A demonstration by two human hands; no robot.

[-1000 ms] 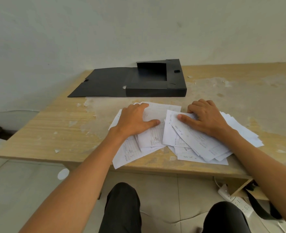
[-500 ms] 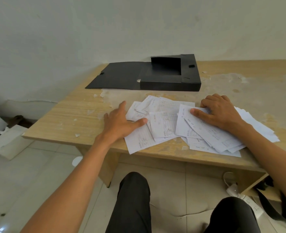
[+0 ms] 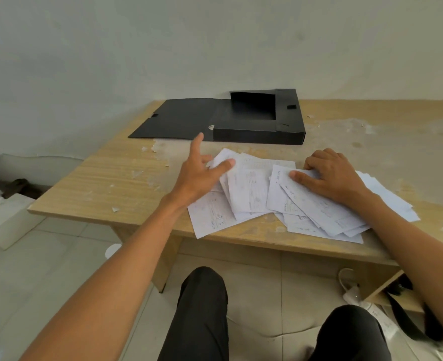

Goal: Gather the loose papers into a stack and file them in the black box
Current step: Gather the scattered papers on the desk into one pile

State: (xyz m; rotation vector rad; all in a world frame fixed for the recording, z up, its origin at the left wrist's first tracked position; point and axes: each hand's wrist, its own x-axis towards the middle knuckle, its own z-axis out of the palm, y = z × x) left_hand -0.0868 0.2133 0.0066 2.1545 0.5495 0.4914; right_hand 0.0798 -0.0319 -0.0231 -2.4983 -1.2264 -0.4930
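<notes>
Lying fanned on the desk (image 3: 98, 183), the papers (image 3: 249, 188) are pinned under the right hand (image 3: 332, 175), its fingers bent, and seemingly touched by the left hand (image 3: 197, 175), its fingers spread apart.

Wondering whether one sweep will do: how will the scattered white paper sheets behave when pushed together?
The scattered white paper sheets look thin and light, so they would probably slide over each other unevenly. Some corners overhang the wooden table at its front edge, so a push could tip them off. Lifted singly, they would likely flop.
</notes>
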